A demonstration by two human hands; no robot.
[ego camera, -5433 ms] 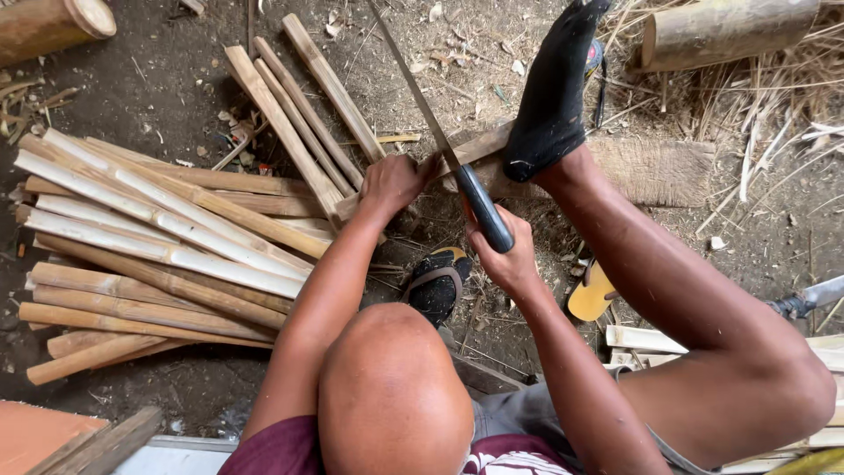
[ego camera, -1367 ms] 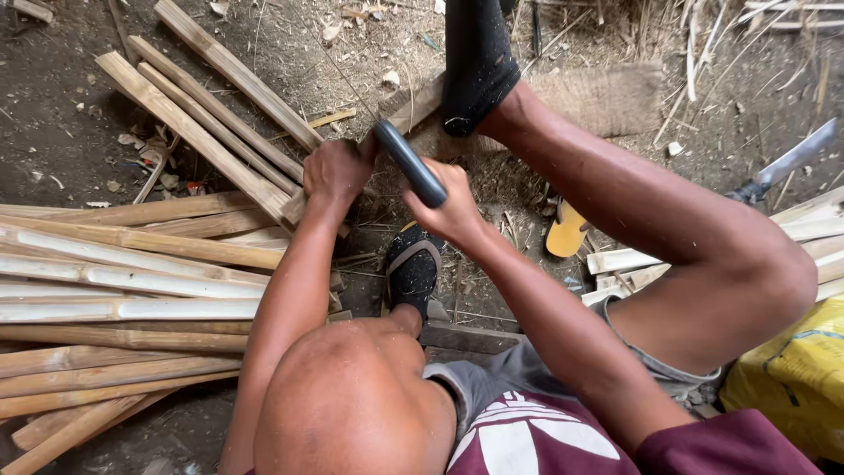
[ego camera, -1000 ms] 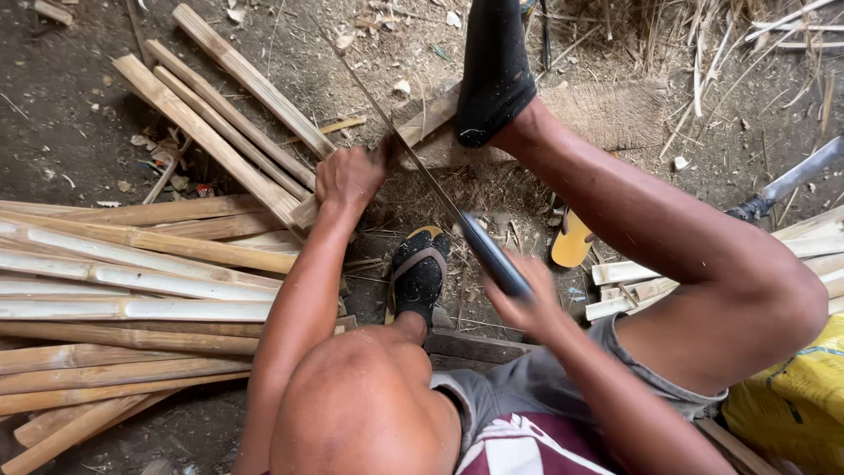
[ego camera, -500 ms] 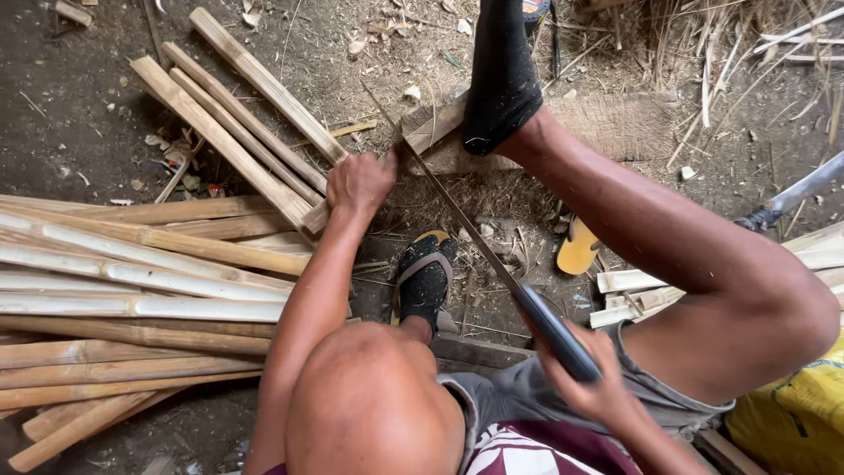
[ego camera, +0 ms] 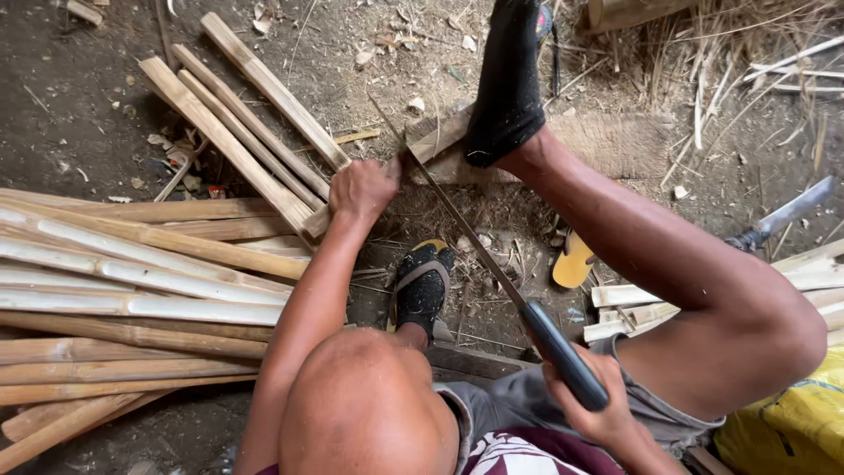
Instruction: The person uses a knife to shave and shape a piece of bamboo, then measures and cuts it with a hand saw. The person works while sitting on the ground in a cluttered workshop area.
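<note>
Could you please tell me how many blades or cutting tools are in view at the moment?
2. A saw held in the right hand, its blade crossing the bamboo strips by the left hand; a knife lying on the ground at right. Others may be hidden.

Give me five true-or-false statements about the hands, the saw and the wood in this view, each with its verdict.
1. The right hand grips the dark handle of a long thin-bladed handsaw. True.
2. The left hand rests flat on the dirt, away from any wood. False: it holds the end of a pale split wooden slat at the saw blade.
3. A foot in a black sock presses on the brown wooden block. True.
4. The stack of pale split slats lies on the person's right. False: it lies on the left.
5. The yellow sandal is on a foot. False: it lies on the ground alone.
</note>
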